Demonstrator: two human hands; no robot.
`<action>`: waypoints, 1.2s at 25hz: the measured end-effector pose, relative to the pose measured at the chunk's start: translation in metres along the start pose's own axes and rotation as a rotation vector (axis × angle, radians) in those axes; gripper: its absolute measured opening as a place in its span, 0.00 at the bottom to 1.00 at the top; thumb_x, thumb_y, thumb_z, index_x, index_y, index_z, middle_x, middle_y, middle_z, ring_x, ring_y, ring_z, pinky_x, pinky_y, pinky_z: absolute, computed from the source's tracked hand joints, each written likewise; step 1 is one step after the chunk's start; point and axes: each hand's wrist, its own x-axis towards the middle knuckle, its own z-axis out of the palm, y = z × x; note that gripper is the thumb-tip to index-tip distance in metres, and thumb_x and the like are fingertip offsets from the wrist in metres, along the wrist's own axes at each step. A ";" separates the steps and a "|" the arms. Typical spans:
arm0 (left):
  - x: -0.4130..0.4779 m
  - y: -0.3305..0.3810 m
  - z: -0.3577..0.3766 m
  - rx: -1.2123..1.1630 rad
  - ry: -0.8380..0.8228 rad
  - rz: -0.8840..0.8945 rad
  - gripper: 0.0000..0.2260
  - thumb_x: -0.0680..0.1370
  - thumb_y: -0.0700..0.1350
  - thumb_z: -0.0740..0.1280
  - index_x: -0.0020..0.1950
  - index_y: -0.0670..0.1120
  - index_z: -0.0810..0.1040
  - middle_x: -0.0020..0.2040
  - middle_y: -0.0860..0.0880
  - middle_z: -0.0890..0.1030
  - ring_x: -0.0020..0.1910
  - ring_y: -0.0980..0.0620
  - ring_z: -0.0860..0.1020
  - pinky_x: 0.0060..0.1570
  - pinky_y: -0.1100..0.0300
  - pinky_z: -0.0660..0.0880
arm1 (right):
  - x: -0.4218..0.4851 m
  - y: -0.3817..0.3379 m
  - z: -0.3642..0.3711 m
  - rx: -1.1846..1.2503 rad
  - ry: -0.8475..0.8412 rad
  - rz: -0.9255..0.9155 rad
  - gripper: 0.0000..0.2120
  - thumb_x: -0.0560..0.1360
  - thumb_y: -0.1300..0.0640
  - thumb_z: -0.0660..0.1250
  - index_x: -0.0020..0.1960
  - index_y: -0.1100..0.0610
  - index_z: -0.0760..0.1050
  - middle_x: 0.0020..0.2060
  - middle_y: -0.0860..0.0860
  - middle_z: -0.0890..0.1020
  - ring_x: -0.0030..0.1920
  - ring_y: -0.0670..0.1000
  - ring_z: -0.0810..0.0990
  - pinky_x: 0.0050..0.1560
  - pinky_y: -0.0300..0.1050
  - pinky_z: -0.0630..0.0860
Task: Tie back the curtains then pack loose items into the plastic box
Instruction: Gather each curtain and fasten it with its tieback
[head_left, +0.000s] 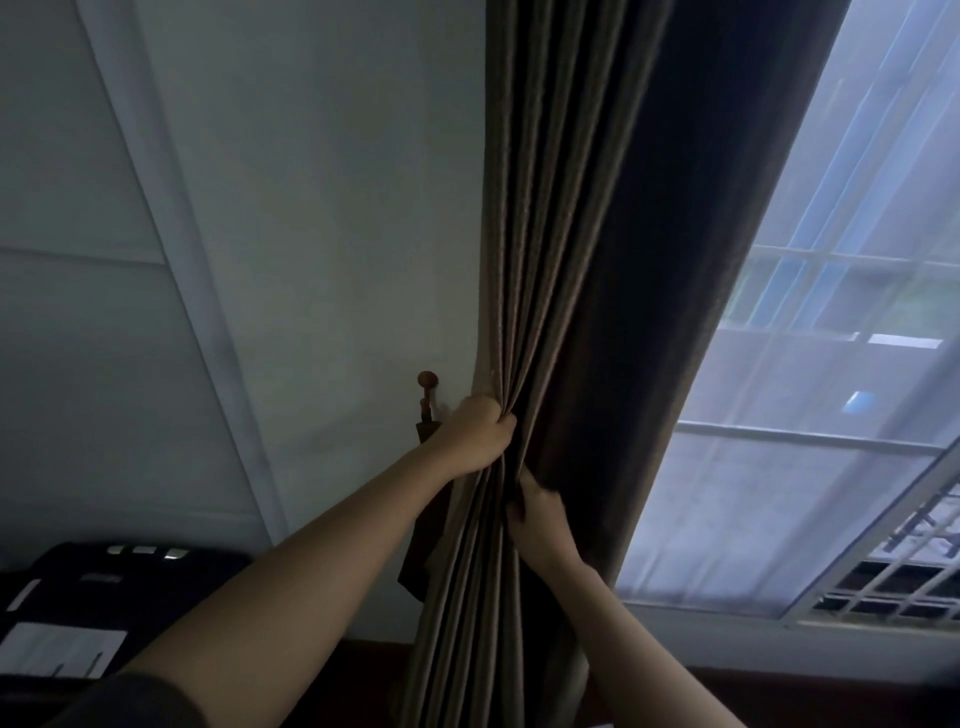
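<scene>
Dim room, plain pale wall (322, 234) with a raised trim strip running diagonally up it, well left of our hands. Low left, far from our left forearm, sits a dark device (104, 597) with a few light buttons and a white paper on it; we can't tell what it is. Just left of our left hand is a reddish-brown wall knob (427, 379), with a dark tieback strap (422, 519) hanging from it down behind our left wrist and forearm. Our left hand (480, 431) is clenched on the gathered brown curtain (571, 260), fingers wrapped around the pleats at the wall-side edge. Our right hand (537, 512) is just below and slightly right of it, near but not touching the left, fingers pressed into the folds on the darker side; grip looks closed on the fabric, though the fingertips are partly hidden in the folds. The curtain is bunched narrow at our hands and hangs straight above and below. Right of our right hand, a sheer white curtain (779, 467) covers the window (857, 260), bars and a grille showing through it. No plastic box in view.
</scene>
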 end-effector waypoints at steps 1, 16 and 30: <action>0.000 0.002 0.001 -0.004 -0.006 -0.004 0.18 0.80 0.40 0.55 0.30 0.45 0.63 0.26 0.48 0.66 0.24 0.54 0.64 0.26 0.63 0.63 | 0.001 0.000 0.001 0.013 -0.018 0.001 0.25 0.76 0.67 0.58 0.72 0.56 0.62 0.60 0.54 0.78 0.62 0.52 0.76 0.59 0.33 0.67; 0.003 0.009 0.010 0.054 0.046 0.068 0.13 0.76 0.44 0.64 0.54 0.36 0.74 0.34 0.49 0.76 0.32 0.52 0.76 0.31 0.67 0.74 | -0.008 -0.010 -0.006 -0.035 -0.387 0.000 0.37 0.74 0.63 0.60 0.76 0.50 0.44 0.68 0.53 0.69 0.68 0.51 0.69 0.71 0.47 0.65; 0.004 -0.010 0.002 0.011 0.008 0.044 0.14 0.81 0.46 0.55 0.43 0.39 0.73 0.32 0.43 0.72 0.31 0.48 0.71 0.35 0.55 0.70 | 0.021 0.023 -0.056 -0.018 0.151 0.097 0.22 0.74 0.70 0.58 0.68 0.62 0.65 0.56 0.60 0.80 0.56 0.63 0.77 0.43 0.35 0.64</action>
